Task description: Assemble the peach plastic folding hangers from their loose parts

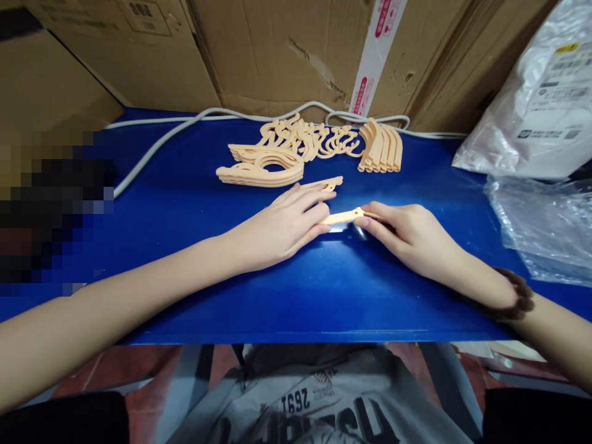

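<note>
My left hand (289, 228) is closed around one end of a cream plastic hanger arm (343, 217), with thumb and fingers on it. From the right, my right hand (414, 234) pinches the other end, near a small hole. Part of this piece is hidden by the fingers. Another cream hanger part (330, 184) lies just beyond my left fingertips. Behind it sits a stack of curved hanger pieces (259, 176). Farther back are a loose heap of hanger hooks (300, 137) and a neat row of curved hanger arms (383, 148).
A white cable (185, 119) runs along the back of the blue table (222, 302). Cardboard boxes (277, 49) stand behind. Clear plastic bags (546, 228) and a labelled white package (531, 117) are at the right. The table's front edge is close to my body.
</note>
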Tool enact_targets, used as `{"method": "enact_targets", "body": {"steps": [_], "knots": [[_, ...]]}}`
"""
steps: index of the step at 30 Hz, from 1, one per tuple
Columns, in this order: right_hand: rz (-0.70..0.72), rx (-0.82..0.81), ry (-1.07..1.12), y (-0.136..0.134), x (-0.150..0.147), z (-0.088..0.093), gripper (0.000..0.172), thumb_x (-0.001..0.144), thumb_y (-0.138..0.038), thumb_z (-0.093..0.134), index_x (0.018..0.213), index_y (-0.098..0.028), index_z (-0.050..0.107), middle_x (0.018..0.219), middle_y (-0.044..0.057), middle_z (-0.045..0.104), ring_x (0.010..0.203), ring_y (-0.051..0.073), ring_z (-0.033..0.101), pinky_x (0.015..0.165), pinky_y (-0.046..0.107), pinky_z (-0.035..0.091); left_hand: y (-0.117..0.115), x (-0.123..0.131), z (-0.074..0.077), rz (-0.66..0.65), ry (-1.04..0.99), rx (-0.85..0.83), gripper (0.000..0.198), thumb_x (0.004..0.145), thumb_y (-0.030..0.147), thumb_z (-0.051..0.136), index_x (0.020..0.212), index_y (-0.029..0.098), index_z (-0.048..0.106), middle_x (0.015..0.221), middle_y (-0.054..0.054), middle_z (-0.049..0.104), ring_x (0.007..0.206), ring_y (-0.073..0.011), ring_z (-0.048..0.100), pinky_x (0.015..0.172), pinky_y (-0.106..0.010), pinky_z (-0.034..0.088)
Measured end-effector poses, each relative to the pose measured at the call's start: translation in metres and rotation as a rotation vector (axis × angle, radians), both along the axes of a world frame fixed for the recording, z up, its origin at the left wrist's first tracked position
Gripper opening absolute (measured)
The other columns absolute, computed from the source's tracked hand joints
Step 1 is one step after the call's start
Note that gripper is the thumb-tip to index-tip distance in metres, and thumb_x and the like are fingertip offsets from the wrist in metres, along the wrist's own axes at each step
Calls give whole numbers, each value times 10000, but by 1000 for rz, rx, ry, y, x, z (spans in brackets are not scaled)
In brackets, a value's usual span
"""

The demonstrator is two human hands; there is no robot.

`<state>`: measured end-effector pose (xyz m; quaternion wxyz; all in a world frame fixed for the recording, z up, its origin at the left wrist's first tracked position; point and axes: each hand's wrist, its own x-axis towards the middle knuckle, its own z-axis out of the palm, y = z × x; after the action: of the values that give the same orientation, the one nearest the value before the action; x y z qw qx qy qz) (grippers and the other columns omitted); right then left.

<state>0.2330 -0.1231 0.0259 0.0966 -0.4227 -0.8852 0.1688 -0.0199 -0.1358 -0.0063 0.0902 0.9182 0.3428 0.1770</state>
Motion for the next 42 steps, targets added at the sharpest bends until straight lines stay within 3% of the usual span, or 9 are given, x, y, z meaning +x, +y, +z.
{"method": "enact_targets", "body": {"steps": [10,21,24,28,34,42], "knots": [[26,255,-137,-4,4,-6,504,1060,-507,260,1034,-209,665,906,83,753,706,207,661,578,298,329,0,0,2,-7,-5,-29,300,1073,316,338,1111,147,583,1514,-152,486,1500,-279,331,1254,-502,258],[10,457,-305,-10,1,-8,631,1068,-525,158,985,-193,688,857,79,740,575,159,565,512,320,198,0,0,4,-27,-35,-61,268,1074,302,340,1082,165,570,1523,-140,480,1508,-244,325,1261,-477,261],[0,415,-284,-10,0,-8,591,1069,-519,180,1000,-193,669,890,77,742,594,167,577,520,312,206,1,-1,4,-32,-42,-65,259,1072,297,357,1065,157,574,1520,-150,480,1497,-252,343,1258,-484,264],[-19,222,-223,-7,-2,-6,459,1065,-472,262,926,-197,602,745,49,677,585,173,561,547,289,252,2,-1,2,-28,-59,-39,255,1068,296,383,1059,142,586,1500,-150,503,1468,-272,382,1239,-490,294],[-9,-75,104,-2,-3,-1,371,1046,-491,371,876,-203,534,713,-6,585,573,133,502,592,262,325,0,2,1,-25,-93,-17,260,1065,297,395,1057,128,592,1486,-158,516,1457,-273,394,1227,-470,322],[29,-88,101,-4,-3,3,425,1038,-529,387,822,-194,535,683,-15,557,567,121,477,591,267,301,-2,4,2,-51,-71,-19,273,1070,305,376,1115,137,586,1509,-160,492,1498,-276,339,1244,-512,287]]}}
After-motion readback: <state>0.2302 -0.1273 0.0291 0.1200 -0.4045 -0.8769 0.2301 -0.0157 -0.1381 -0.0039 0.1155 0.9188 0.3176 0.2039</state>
